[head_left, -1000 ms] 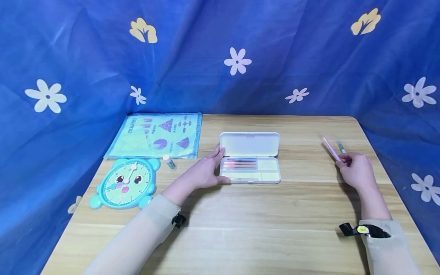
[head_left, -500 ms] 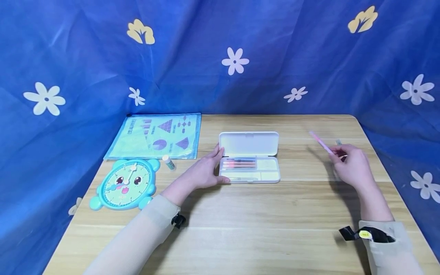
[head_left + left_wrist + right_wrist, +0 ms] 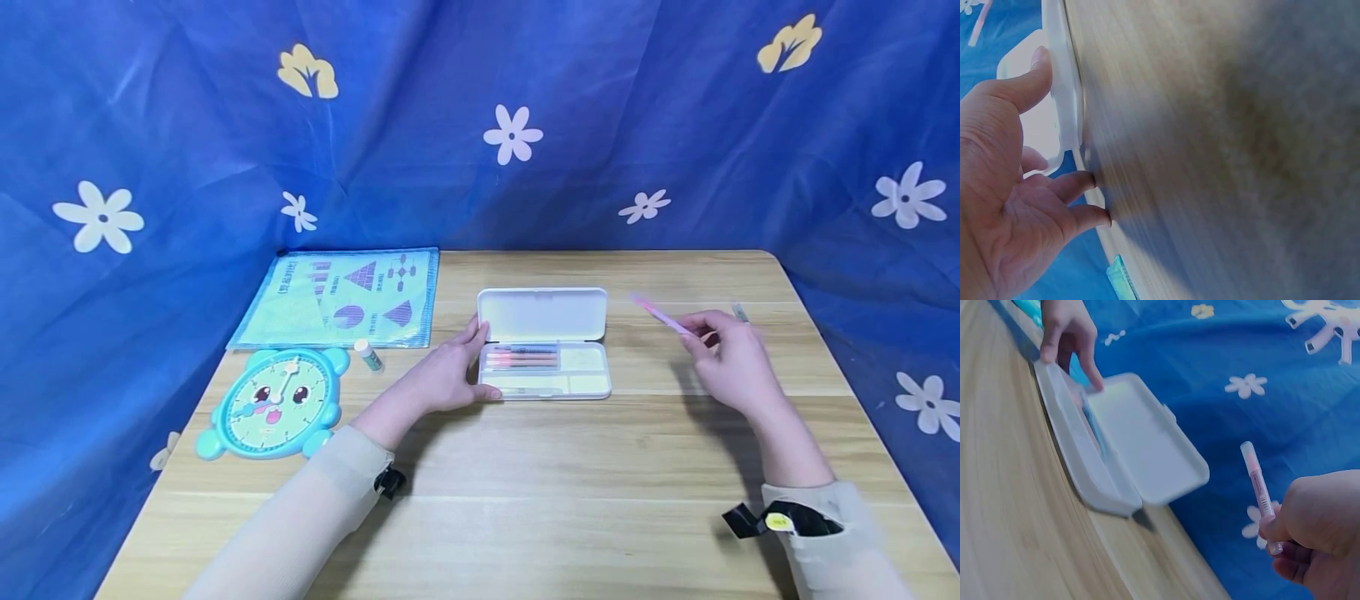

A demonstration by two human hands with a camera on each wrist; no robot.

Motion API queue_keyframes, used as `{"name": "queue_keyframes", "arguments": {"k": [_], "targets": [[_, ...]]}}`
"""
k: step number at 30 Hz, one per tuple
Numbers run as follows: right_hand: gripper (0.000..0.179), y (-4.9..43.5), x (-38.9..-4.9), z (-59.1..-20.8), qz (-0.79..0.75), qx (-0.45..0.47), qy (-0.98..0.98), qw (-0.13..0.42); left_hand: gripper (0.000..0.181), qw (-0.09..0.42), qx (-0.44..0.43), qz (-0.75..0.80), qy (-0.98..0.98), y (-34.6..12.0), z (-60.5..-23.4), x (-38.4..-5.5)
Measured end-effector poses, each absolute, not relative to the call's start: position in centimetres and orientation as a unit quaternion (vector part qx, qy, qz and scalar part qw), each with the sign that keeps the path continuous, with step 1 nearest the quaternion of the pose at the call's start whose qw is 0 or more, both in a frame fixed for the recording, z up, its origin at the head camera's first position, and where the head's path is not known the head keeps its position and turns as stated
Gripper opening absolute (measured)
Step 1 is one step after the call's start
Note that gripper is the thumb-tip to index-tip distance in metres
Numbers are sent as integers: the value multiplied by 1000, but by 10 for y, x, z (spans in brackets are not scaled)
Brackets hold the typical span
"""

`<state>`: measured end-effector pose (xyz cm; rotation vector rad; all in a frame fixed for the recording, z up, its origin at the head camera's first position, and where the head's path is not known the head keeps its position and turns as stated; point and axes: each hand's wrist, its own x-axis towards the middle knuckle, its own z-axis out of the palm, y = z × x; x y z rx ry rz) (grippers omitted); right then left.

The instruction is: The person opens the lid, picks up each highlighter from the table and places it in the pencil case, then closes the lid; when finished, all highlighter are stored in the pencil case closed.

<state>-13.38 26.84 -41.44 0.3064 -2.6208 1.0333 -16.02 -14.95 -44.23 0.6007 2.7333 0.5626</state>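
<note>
Desk [image 3: 570, 475], pale wood grain with a rounded far-right corner, is carrying a blue-edged printed folder [image 3: 337, 300] that is lying flat at the far left. A blue toy clock [image 3: 279, 402] is lying face up just in front of it, with a small white-capped tube [image 3: 369, 357] resting between clock and centre. An open white case [image 3: 588, 385] is sitting mid-desk, lid to the rear; a slim pen [image 3: 740, 312] is lying far right, only one end showing.

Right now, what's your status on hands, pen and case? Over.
Right hand pinching pink pen, above table. Left hand gripping open white case. Nothing seen between pen and case.
</note>
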Motion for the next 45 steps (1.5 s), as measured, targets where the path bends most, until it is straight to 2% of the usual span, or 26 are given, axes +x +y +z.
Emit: {"name": "queue_keyframes", "arguments": {"k": [7, 13, 32, 45], "targets": [[16, 244, -133, -406, 368, 151, -901, 174, 124, 140, 209, 195, 948, -150, -443, -160], [17, 225, -134, -403, 365, 185, -898, 164, 124, 138, 207, 195, 949, -150, -441, -160], [16, 165, -142, -415, 387, 261, -882, 69, 123, 136, 207, 195, 949, -149, -441, -161], [15, 131, -142, -448, 327, 316, -890, 30, 125, 137, 208, 202, 947, -150, -444, -159]]}}
